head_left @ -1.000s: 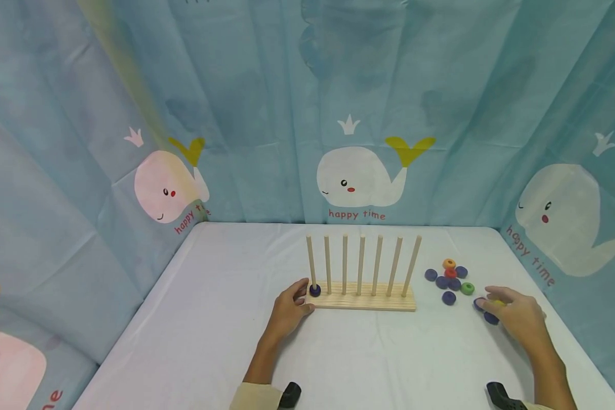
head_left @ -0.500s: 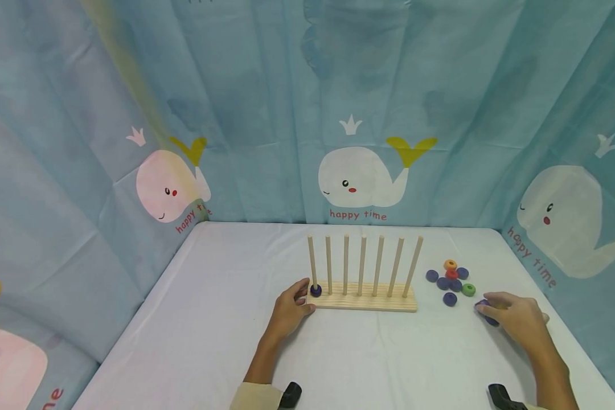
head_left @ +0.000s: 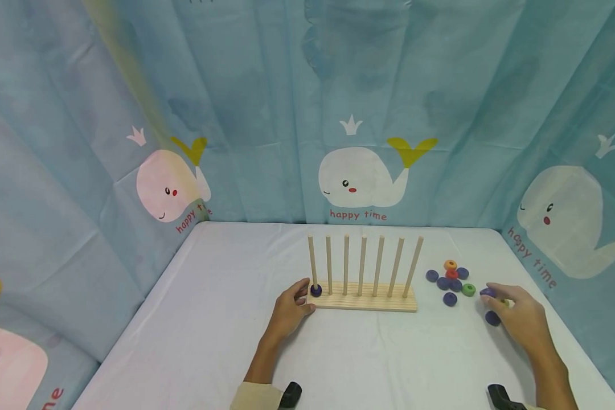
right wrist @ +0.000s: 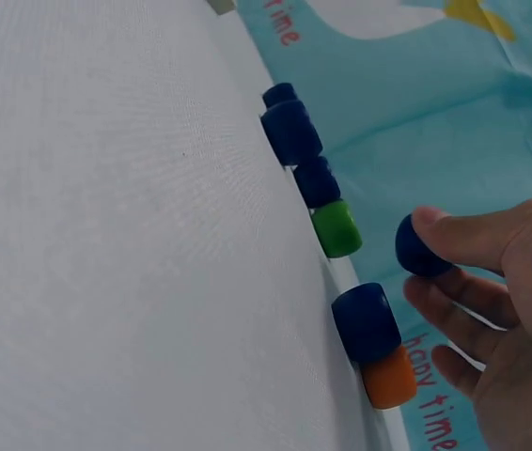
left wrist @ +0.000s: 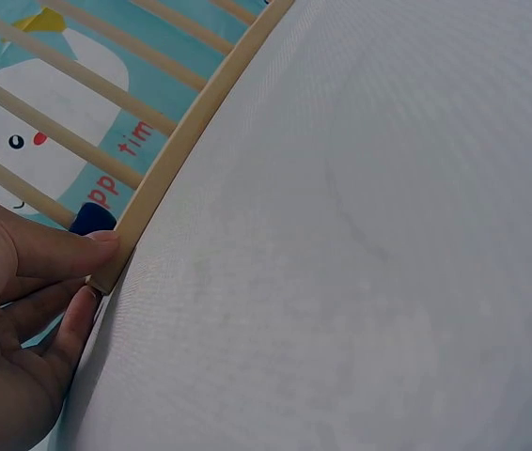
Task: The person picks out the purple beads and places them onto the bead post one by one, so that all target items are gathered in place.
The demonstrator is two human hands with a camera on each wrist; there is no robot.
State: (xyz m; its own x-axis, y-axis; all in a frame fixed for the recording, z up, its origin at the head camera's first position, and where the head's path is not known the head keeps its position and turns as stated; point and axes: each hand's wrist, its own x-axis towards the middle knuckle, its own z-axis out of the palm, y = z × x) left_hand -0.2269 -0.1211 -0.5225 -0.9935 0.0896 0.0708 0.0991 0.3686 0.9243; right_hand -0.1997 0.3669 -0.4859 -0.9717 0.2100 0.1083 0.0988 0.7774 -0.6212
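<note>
At the left end of the wooden peg rack (head_left: 364, 304), my left hand (head_left: 286, 310) grips the base, thumb on its front edge, as the left wrist view also shows. A dark blue bead (head_left: 315, 291) sits at the bottom of the leftmost peg. On the right, my right hand (head_left: 524, 316) pinches another dark blue bead (right wrist: 421, 246) between thumb and fingers, raised off the cloth. Below that hand lie one more blue bead (right wrist: 367, 322) and an orange bead (right wrist: 390, 378). In the head view the hand partly hides a yellowish bead (head_left: 504, 302).
Between rack and right hand lies a loose cluster: several blue beads (head_left: 450, 299), a green bead (head_left: 468, 290), a red bead (head_left: 451, 274) and an orange bead (head_left: 450, 265). A white cloth (head_left: 210, 319) covers the table. A blue whale-print curtain (head_left: 256, 142) hangs behind.
My right hand has closed on a blue bead among those beneath it and raised it slightly off the table. My left hand stays on the rack's end.
</note>
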